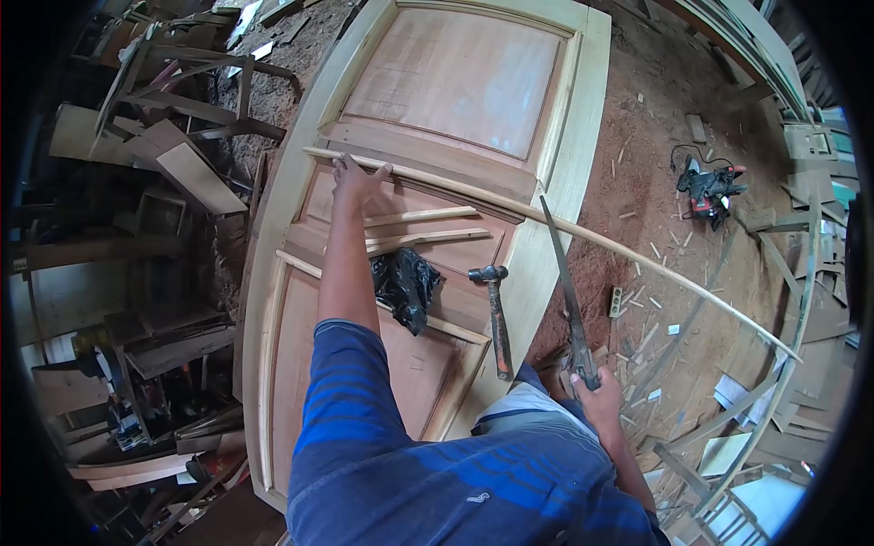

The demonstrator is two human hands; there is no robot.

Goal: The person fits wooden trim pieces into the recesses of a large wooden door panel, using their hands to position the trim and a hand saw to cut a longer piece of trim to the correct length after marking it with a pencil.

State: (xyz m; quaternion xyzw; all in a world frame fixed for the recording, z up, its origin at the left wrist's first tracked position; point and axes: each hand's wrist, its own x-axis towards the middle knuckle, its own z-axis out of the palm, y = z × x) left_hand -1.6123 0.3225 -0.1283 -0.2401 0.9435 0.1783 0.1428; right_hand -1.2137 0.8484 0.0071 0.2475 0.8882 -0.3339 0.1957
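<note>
A wooden panelled door [585, 109] lies flat in front of me. Across it runs a long thin wooden strip [637, 257], whose right part sticks out well past the door's edge. My left hand [358, 182] holds the strip near its left end, against the door's cross rail. In my right hand [598, 400] is a handsaw [572, 309], gripped by its handle; its dark blade points away from me, with the tip close to the strip at the door's right edge. A hammer [499, 318], a black plastic bag [406, 286] and two short wooden strips [423, 217] rest on the door.
On the dirt floor to the right sits a corded power tool [710, 191] among scattered wood offcuts [642, 341]. Timber frames and boards [196, 173] are piled along the left. More boards [819, 364] stand at the far right, by the strip's free end.
</note>
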